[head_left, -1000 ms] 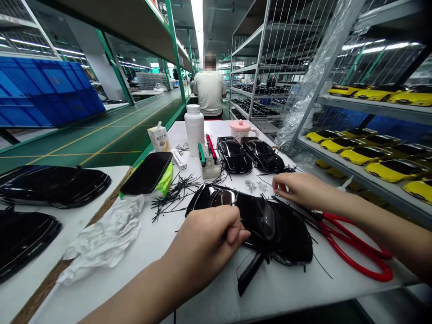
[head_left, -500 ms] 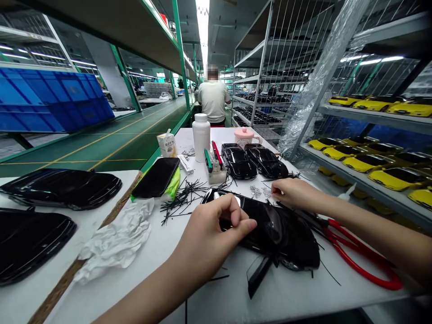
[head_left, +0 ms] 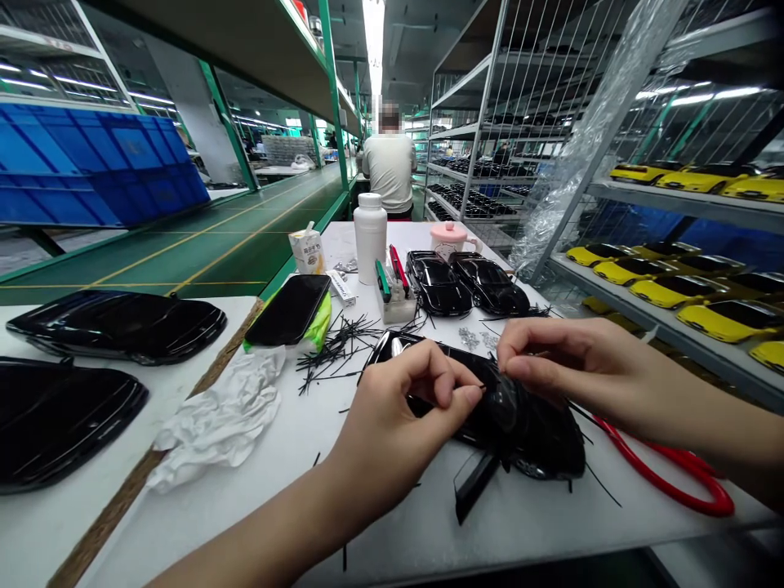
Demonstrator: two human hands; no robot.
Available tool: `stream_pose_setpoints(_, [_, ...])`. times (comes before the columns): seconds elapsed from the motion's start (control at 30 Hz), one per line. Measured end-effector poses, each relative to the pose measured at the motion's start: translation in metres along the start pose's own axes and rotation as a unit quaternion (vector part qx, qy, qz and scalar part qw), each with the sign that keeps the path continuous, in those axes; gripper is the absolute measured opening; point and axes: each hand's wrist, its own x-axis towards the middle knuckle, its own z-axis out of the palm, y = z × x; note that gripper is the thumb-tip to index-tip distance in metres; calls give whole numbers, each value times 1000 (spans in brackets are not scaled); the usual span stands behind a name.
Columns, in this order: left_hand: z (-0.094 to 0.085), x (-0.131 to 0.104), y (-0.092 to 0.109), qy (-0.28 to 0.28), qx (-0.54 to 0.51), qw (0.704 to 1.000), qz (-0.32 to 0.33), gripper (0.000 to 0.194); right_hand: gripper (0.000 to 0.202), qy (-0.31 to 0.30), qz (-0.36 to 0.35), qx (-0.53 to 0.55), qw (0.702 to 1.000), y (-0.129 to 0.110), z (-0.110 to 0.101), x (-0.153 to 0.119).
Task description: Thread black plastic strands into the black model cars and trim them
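A glossy black model car (head_left: pixel 539 433) lies across the table in front of me, one door (head_left: pixel 476 487) swung out on the near side. Over its middle is my left hand (head_left: pixel 422 408), thumb and forefinger pinched; a tiny dark tip shows at them, too small to name. My right hand (head_left: pixel 551 359) is pinched too, just right of the left fingertips and above the car. What it holds, if anything, is hidden. Small clear parts (head_left: pixel 469 337) lie behind the car. Red-handled scissors (head_left: pixel 667 482) rest under my right forearm.
Black thin strips (head_left: pixel 336 347) are scattered beside a phone (head_left: pixel 289 310) and crumpled white paper (head_left: pixel 226 416). Behind stand a white bottle (head_left: pixel 370 237), a pink-lidded mug (head_left: pixel 449 238) and more black cars (head_left: pixel 438 282). Racks of yellow cars (head_left: pixel 723 314) stand right; a green conveyor (head_left: pixel 245 233) runs left.
My right hand has come from the small clear parts behind the car toward my left fingertips. The left hand stays pinched over the car, shifted slightly right. The view has moved a little.
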Motion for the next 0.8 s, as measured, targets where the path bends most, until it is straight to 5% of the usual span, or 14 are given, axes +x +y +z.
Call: stream_pose_setpoints(0.8, [2,-1,2,-27,22,999,-20,34,31,-52,16,-9,998,-4,-1,4])
